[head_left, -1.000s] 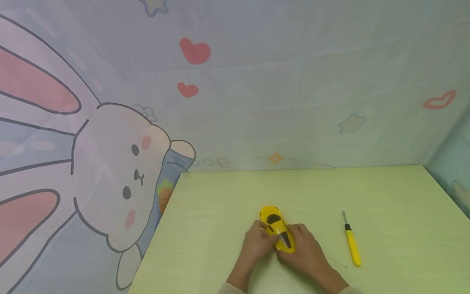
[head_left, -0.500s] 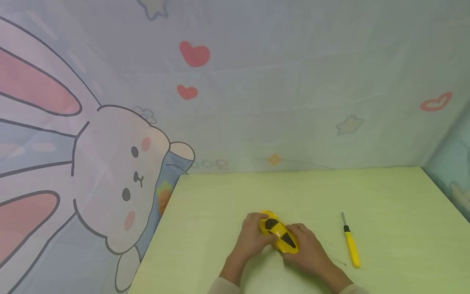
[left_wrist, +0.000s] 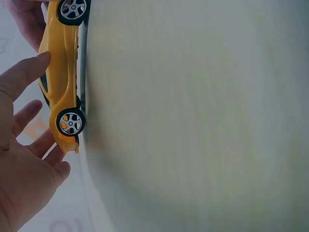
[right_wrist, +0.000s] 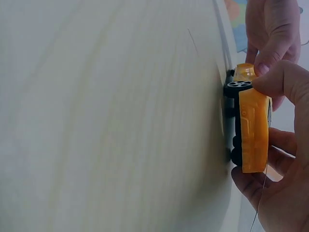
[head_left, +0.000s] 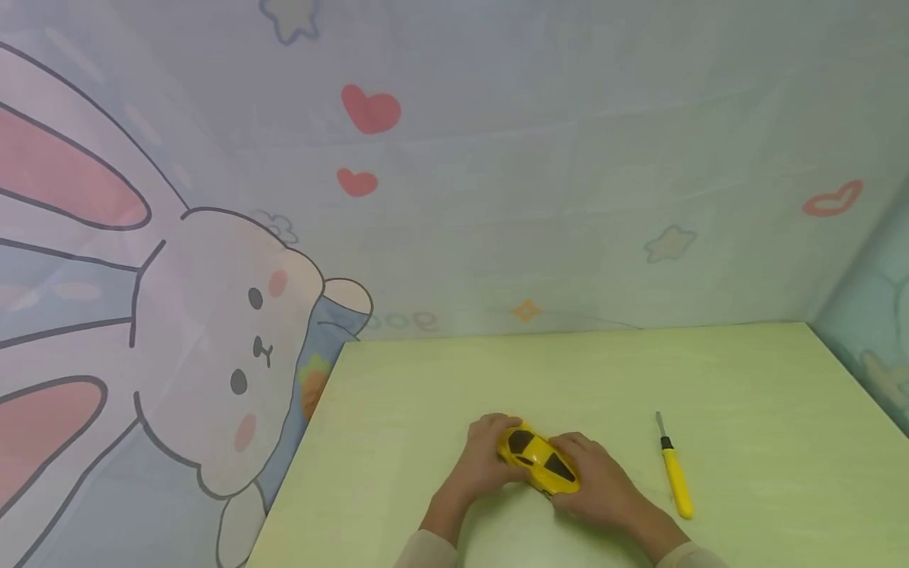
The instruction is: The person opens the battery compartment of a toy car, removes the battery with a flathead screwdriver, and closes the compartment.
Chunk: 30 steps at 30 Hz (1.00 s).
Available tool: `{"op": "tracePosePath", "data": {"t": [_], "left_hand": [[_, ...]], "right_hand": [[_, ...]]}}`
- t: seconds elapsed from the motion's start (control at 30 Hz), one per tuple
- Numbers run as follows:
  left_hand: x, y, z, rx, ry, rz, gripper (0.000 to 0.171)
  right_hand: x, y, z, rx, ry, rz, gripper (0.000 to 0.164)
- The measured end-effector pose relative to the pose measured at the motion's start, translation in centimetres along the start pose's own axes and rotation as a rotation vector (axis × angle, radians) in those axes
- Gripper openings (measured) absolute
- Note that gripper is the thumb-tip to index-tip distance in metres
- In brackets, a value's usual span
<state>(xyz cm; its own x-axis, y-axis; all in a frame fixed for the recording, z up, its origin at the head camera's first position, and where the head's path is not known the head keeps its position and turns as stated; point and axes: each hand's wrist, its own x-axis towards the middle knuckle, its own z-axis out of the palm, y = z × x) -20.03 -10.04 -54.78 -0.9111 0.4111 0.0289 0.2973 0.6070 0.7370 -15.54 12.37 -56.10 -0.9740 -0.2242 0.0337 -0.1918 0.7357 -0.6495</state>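
Observation:
A yellow toy car (head_left: 537, 456) with black windows stands at a slant on the light green table, held between both hands. My left hand (head_left: 483, 460) holds its far-left end, the thumb along the near side; in the left wrist view the thumb lies on the body of the toy car (left_wrist: 60, 72), whose two visible wheels have silver rims. My right hand (head_left: 604, 485) grips the opposite end. In the right wrist view its thumb rests by a wheel of the toy car (right_wrist: 254, 130), with the other fingers on the far side.
To the right of my right hand lies a screwdriver (head_left: 677, 480) with a yellow handle, its metal tip pointing away. A cloth backdrop (head_left: 497, 197) with a printed rabbit and hearts rises behind the table (head_left: 412, 379). A thin dark line crosses the right wrist view.
The car has turned anticlockwise, its far end swinging left and nearer. My left hand has shifted forward along it to that end. My right hand stays on the other end.

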Motion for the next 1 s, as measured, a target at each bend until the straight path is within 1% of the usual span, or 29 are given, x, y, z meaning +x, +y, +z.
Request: {"op": "tracePosePath", "data": {"t": [0.2, 0.3, 0.4, 0.5, 0.63, 0.73, 0.87, 1.0], "left_hand": [[-0.1, -0.3, -0.2, 0.014, -0.027, 0.002, 0.072], [0.0, -0.5, -0.3, 0.053, -0.027, 0.008, 0.070], [0.1, -0.7, -0.4, 0.105, -0.020, 0.028, 0.064], [0.2, -0.9, -0.5, 0.152, -0.017, 0.041, 0.059], [0.3, -1.0, -0.6, 0.203, -0.017, 0.053, 0.058], [0.3, -0.9, -0.6, 0.222, -0.020, 0.053, 0.059], [0.2, -0.8, -0.7, 0.247, -0.016, 0.043, 0.059], [0.2, -0.5, -0.9, 0.283, -0.001, 0.046, 0.058]], "right_hand": [[0.0, 0.4, -0.3, -0.007, -0.043, -0.005, 0.082], [-0.1, 0.5, -0.5, -0.003, -0.052, -0.029, 0.083], [-0.1, 0.7, -0.8, -0.001, -0.057, -0.064, 0.082], [-0.1, 0.8, -0.9, 0.000, -0.065, -0.082, 0.082], [-0.3, 0.4, -1.3, -0.005, -0.078, -0.095, 0.081], [-0.5, 0.2, -1.7, -0.013, -0.088, -0.106, 0.080], [-0.6, 0.1, -2.0, -0.012, -0.088, -0.107, 0.075], [-0.6, 0.1, -2.3, -0.008, -0.057, -0.108, 0.068]]}}
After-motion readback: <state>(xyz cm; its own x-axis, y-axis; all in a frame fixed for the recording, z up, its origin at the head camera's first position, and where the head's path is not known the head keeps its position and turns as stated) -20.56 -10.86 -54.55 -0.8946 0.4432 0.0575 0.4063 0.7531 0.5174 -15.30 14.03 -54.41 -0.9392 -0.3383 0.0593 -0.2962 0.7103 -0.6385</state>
